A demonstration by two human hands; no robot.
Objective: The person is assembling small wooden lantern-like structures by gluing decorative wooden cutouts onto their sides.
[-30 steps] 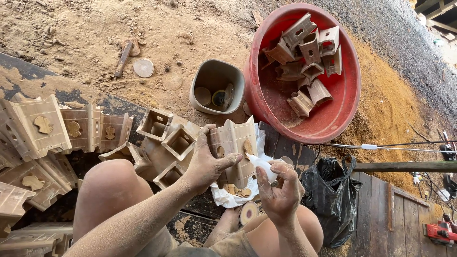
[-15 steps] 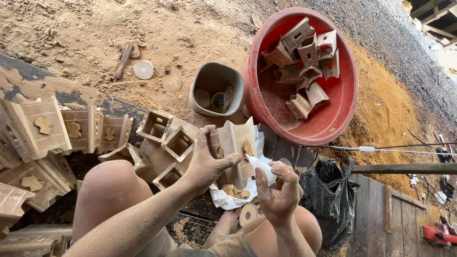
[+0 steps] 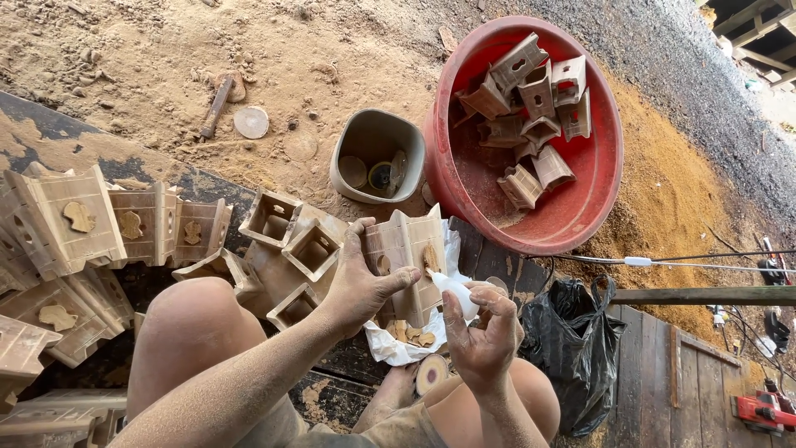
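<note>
My left hand grips a small tan wooden box with a flared top and a carved ornament on its side, held upright above my knees. My right hand pinches a small white squeeze bottle, its tip pointing at the box's lower right side. Below the box lies a white cloth carrying several small flat wooden ornaments. A roll of tape rests near my foot.
A red basin holds several similar wooden boxes. A grey square cup stands beside it on the sawdust ground. More boxes are stacked at left. A black plastic bag, wooden planks and a red power tool lie at right.
The white bottle in my right hand has come up closer to the box's side. The left hand holds the box in about the same place.
</note>
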